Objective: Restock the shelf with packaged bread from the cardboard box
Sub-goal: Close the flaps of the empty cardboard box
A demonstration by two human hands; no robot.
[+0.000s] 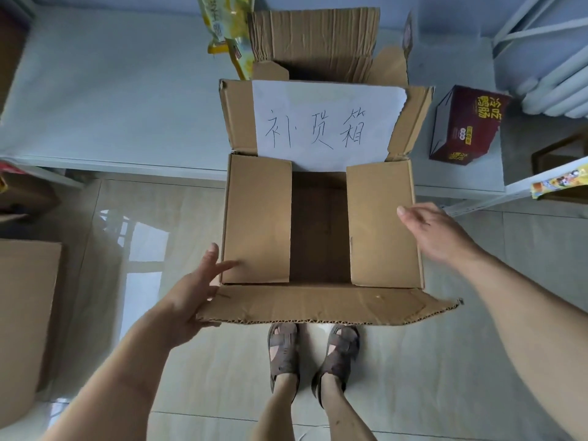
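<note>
A brown cardboard box (257, 218) stands on the floor in front of my feet, its side flaps folded in and a dark gap between them. A white paper with handwritten characters (324, 122) is stuck on its far flap. My left hand (194, 291) touches the box's near left corner with straight fingers on the left flap. My right hand (436, 233) rests against the box's right side, fingers extended. Yellow bread packages (222, 27) lie on the pale shelf (111, 106) behind the box. I see no bread inside the box.
A second open cardboard box (318, 36) sits on the shelf behind. A dark red carton (461, 125) stands on the shelf at right. Another brown box (25, 313) is on the floor at left. A white radiator (560, 93) is at the far right.
</note>
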